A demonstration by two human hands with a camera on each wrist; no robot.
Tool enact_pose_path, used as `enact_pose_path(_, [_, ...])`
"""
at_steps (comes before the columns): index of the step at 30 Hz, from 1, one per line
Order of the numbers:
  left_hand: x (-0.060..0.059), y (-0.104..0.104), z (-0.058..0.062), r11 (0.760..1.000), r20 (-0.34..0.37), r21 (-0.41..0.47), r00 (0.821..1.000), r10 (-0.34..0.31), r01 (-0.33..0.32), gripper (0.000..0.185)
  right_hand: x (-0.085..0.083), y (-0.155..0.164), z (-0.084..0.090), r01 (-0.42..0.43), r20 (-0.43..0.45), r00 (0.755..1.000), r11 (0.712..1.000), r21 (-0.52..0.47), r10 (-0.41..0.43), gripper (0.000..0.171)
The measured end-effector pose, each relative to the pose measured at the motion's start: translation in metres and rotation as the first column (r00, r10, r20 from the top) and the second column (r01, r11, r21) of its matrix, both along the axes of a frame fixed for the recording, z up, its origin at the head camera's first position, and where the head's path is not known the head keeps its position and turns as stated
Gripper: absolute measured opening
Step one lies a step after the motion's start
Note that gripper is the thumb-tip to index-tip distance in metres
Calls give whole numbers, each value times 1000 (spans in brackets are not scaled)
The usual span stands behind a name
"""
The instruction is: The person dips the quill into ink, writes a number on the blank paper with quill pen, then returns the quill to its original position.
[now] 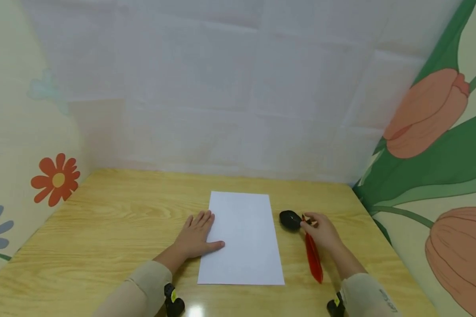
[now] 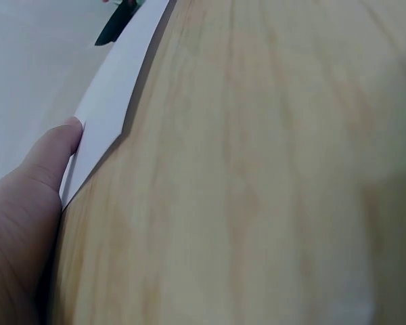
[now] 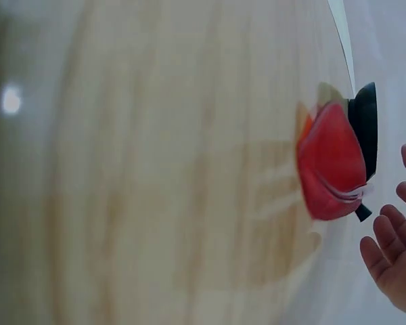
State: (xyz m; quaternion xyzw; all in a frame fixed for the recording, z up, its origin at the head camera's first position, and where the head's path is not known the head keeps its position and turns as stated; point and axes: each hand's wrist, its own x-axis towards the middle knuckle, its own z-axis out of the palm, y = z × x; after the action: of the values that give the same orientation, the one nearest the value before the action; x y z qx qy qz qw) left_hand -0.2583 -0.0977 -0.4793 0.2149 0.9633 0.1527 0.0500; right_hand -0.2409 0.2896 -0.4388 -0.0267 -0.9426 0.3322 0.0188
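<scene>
While pressed flat: one paper [image 1: 242, 240].

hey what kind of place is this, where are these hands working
Probably a small craft or writing booth: a wooden tabletop closed in by flower-painted panels, with a white sheet of paper under the left hand and a red feather quill by the right hand.

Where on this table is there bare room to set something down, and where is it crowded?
Bare wood lies left of the left hand toward the flowered wall, and behind the white paper up to the back wall. Crowded: right of the paper, where the right hand meets the black object and red quill.
</scene>
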Motion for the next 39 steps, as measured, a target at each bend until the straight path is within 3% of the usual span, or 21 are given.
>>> enact_pose_path(17, [-2,1,1,1000,-15,-1,1000,3,-3,98,-1,8,-8,38,77,997,991,-126,-28,54])
enact_pose_path(25, [-3,1,-5,1000,-21,-3,1000,3,-3,99,1,10,-12,21,69,998,993,-115,-13,49])
enact_pose_path(32, [0,2,0,1000,-1,13,1000,-1,1,100,-1,11,-14,16,59,998,995,-100,-10,47])
enact_pose_path(39, [0,1,0,1000,-8,8,1000,-8,8,99,-1,10,-13,63,96,994,989,-131,-51,50])
